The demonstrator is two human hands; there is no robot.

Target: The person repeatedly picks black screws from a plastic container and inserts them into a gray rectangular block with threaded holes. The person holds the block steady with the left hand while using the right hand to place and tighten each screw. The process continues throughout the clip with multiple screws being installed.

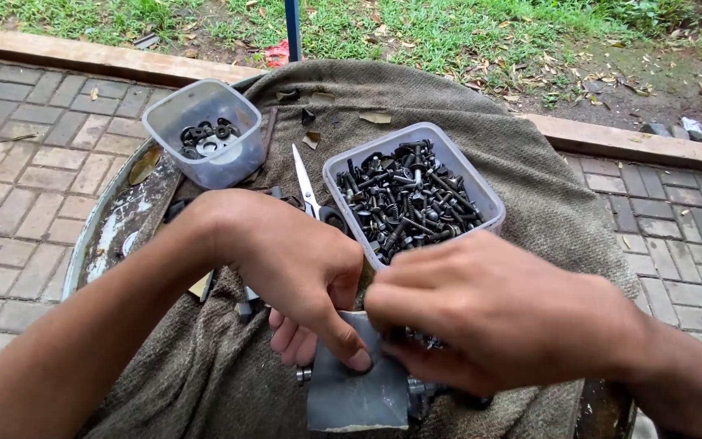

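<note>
Here the left hand pinches the top edge of a grey sheet between thumb and fingers, and the right hand, fingers curled together, presses on the same sheet low on the olive cloth. Just behind stand a clear tub of dark bolts, scissors, and a smaller tub of washers.

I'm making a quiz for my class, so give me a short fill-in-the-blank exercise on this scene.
1. The larger tub is filled with dark bolts and ____.
2. Between the two tubs lies a pair of ____ on the cloth.
3. The left hand presses its thumb on a ____ sheet.
4. The smaller tub holds black ____.

Missing words: screws; scissors; grey; washers
</note>
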